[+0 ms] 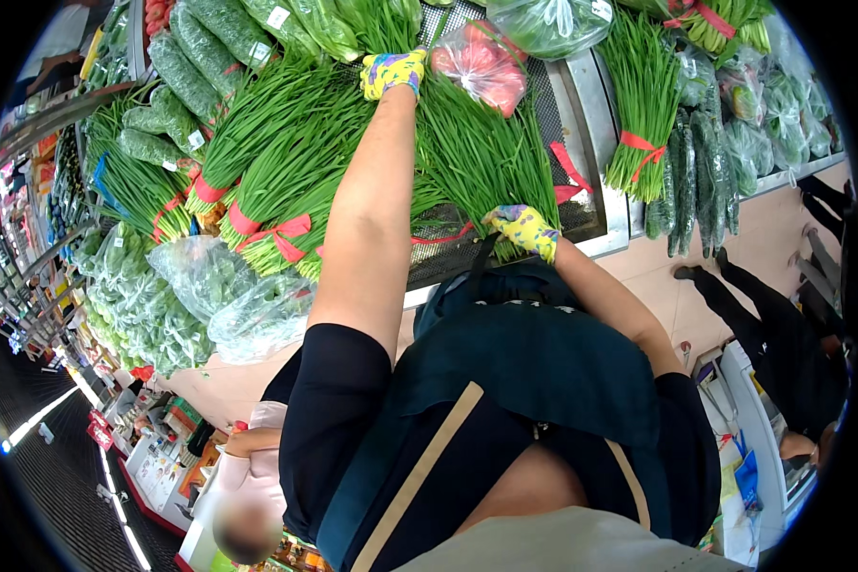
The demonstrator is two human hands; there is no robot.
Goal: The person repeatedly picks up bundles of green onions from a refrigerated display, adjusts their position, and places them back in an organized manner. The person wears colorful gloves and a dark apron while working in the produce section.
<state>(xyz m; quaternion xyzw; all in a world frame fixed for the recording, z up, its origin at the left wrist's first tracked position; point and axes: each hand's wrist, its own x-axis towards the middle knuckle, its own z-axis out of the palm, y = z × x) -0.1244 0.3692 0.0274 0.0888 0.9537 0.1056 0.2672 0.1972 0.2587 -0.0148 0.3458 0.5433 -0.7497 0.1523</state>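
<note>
Both my hands wear yellow gloves with purple and blue patches. My right hand [523,229] grips the stem end of a loose bunch of green garlic chives [482,150], and the pale cut ends show below it. My left hand [393,74] is stretched forward at the leaf tips, between this bunch and the chives beside it; its fingers are partly hidden, so its hold is unclear. A red tie [569,171] lies on the black mesh shelf right of the bunch. Left of my forearm lie several chive bundles [286,171] bound with red ties.
A bag of tomatoes [480,64] sits beyond the loose bunch. Wrapped cucumbers [701,171] and a tied chive bundle [640,107] lie right of the metal divider [608,143]. Bagged greens [257,307] fill the left front. A person [254,457] stands behind; others stand at right.
</note>
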